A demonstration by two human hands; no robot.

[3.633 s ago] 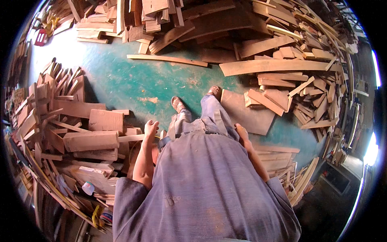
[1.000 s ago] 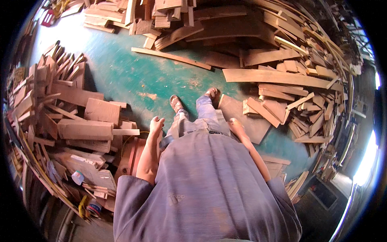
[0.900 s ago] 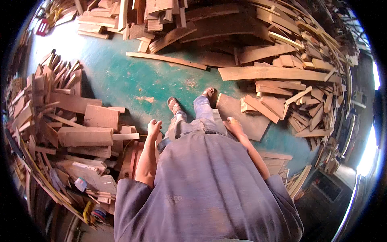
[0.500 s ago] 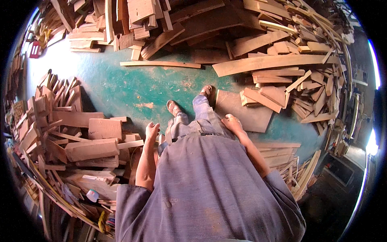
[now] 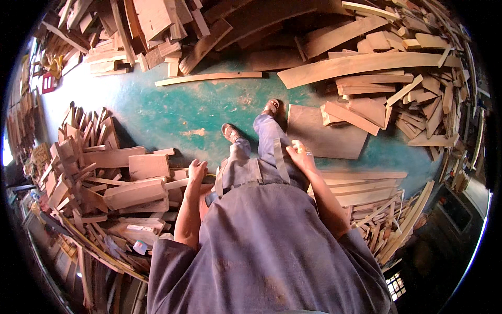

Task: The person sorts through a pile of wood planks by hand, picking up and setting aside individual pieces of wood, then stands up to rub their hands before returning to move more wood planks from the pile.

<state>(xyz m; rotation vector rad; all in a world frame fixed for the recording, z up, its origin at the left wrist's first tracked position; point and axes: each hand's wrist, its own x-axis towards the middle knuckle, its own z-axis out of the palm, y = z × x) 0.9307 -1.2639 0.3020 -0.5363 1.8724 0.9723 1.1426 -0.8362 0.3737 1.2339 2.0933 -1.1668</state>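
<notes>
My left hand hangs beside my left thigh with its fingers curled in, nearest the heap of wood offcuts on that side. Nothing shows in it. By my right thigh is my right hand, its fingers also curled. A small yellowish patch shows at those fingers, too small to name. Just beyond this hand, a flat brown board lies on the floor. Light-coloured planks lie to the right of my right forearm. Neither hand touches any wood.
My feet stand on a green floor. A long narrow strip of wood lies ahead. A wide curved plank and stacked offcuts fill the far right. A tall wood pile rises at the back left, near a red crate.
The view has shifted, so the left heap and the brown board sit further right in the picture. Both hands stay beside my thighs, still curled. Nothing was picked up or put down.
</notes>
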